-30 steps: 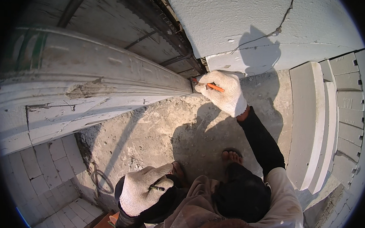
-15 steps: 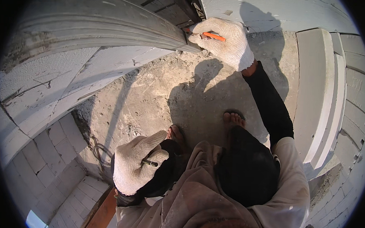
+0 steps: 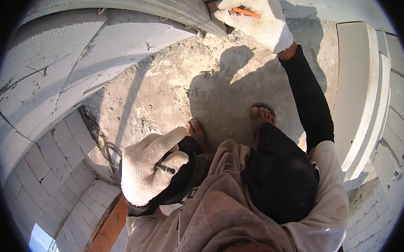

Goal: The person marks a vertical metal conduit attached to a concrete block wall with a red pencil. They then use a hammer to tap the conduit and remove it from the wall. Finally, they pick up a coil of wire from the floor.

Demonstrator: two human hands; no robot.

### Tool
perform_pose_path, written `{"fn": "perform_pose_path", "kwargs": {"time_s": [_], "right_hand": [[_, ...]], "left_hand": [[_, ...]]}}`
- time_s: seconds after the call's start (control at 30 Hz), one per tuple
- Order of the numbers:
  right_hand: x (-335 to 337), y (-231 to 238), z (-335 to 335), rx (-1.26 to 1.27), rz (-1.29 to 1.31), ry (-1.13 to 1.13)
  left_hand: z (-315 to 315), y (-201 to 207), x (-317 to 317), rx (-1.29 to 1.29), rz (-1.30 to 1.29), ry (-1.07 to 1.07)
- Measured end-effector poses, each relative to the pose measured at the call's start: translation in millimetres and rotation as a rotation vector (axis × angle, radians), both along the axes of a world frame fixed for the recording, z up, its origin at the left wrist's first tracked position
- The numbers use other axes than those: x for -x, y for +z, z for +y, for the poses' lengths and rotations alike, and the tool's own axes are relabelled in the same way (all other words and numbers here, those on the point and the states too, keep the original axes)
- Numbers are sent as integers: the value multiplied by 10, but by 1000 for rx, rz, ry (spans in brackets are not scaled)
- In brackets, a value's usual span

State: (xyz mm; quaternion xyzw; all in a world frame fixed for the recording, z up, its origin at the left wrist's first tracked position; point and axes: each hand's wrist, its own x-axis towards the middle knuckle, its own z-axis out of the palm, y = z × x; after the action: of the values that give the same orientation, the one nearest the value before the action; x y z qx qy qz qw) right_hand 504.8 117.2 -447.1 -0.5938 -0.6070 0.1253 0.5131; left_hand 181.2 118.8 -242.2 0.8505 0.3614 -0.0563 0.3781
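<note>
Both my hands wear white knitted gloves. At the top of the head view, my right hand is closed around a slim orange pencil. Its fingertips are by the end of a grey ridged post, and I cannot tell whether the pencil touches it. Lower left, my left hand is held over my knee, its fingers wrapped round a dark, thin rod. Only a short end of that rod shows; the rest is hidden in the glove.
Pale block walling runs along the left. Rough concrete floor lies under my feet, with a bent metal bar on it. Light slabs lean at the right. A reddish-brown beam stands lower left.
The view has shifted, so the post and my right hand appear higher up. Both hands keep their grip, and the right stays beside the post's end.
</note>
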Motion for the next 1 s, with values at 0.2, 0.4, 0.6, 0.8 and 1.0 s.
{"fn": "perform_pose_path", "kwargs": {"time_s": [0.2,0.4,0.6,0.8,1.0], "right_hand": [[28,-310,-171,-207,96,-82],[404,-1070,-318,-67,276,-303],[481,-1236,-119,-155,187,-320],[417,-1205,-95,-147,96,-285],[415,-1169,-82,-113,91,-263]], "left_hand": [[-40,30,84,-16,-5,19],[-91,-4,160,-17,22,97],[-146,65,180,-51,78,152],[-157,87,112,-75,88,120],[-125,35,141,-124,14,54]]}}
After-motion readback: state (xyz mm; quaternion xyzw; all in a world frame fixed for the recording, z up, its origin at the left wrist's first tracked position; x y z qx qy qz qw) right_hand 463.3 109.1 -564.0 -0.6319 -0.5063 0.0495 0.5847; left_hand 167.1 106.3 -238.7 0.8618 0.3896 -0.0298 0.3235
